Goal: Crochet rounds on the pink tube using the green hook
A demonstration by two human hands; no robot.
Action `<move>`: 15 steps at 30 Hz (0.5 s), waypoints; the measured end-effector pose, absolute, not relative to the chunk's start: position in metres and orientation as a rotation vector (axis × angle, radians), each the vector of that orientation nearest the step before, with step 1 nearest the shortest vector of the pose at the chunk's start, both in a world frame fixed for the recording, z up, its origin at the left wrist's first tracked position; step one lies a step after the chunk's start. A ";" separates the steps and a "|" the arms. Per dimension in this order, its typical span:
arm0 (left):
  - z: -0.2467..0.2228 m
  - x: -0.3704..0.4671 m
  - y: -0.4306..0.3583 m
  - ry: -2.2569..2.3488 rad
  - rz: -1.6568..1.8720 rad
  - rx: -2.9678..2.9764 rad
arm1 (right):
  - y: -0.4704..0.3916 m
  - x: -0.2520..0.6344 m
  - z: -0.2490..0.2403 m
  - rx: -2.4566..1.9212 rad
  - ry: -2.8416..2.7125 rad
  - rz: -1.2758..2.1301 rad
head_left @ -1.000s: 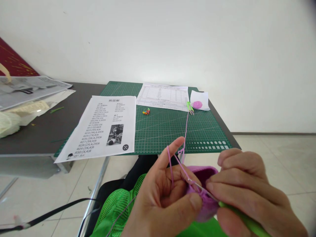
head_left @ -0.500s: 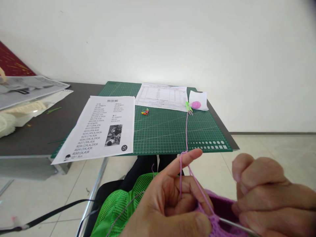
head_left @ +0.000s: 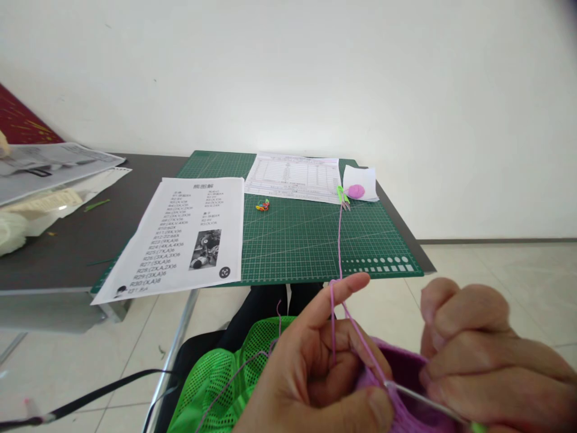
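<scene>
My left hand (head_left: 324,367) pinches the edge of a purple crocheted piece (head_left: 406,361) at the lower right, its index finger stretched out. Purple yarn (head_left: 339,240) runs from the mat to that finger, loops round it and goes down to the piece. My right hand (head_left: 487,355) is closed round a metal crochet hook (head_left: 426,400), whose tip meets the yarn at the edge of the piece beside my left thumb. Part of the hook's green handle shows below my right fingers.
A green cutting mat (head_left: 288,240) bears printed sheets (head_left: 180,234), small colored clips (head_left: 263,205), green-handled scissors (head_left: 343,197) and a purple oval (head_left: 356,191) on white paper. A green mesh bag (head_left: 211,379) lies on the lap. White yarn (head_left: 12,233) is at the left.
The hook's tip has shifted slightly up and left, and more of its shaft shows. My right hand has moved slightly left. The view has shifted a little.
</scene>
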State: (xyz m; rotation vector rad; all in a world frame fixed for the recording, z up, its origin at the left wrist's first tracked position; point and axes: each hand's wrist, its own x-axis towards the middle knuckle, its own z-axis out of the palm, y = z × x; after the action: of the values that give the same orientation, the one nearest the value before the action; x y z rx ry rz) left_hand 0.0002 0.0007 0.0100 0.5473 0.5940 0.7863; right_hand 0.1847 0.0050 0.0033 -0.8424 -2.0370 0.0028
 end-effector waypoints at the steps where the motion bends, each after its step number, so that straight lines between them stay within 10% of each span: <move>1: 0.011 0.000 0.000 0.598 0.789 0.561 | 0.005 0.185 0.002 -0.845 -2.036 -0.002; 15: 0.010 0.006 -0.009 0.807 1.038 0.673 | 0.013 0.173 0.040 -0.799 -2.130 0.013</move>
State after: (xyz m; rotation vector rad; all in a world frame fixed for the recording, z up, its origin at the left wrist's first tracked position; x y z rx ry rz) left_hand 0.0063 -0.0095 0.0098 0.6728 0.8074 1.0379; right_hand 0.1725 0.0127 0.0398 -0.7993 -2.1304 0.0131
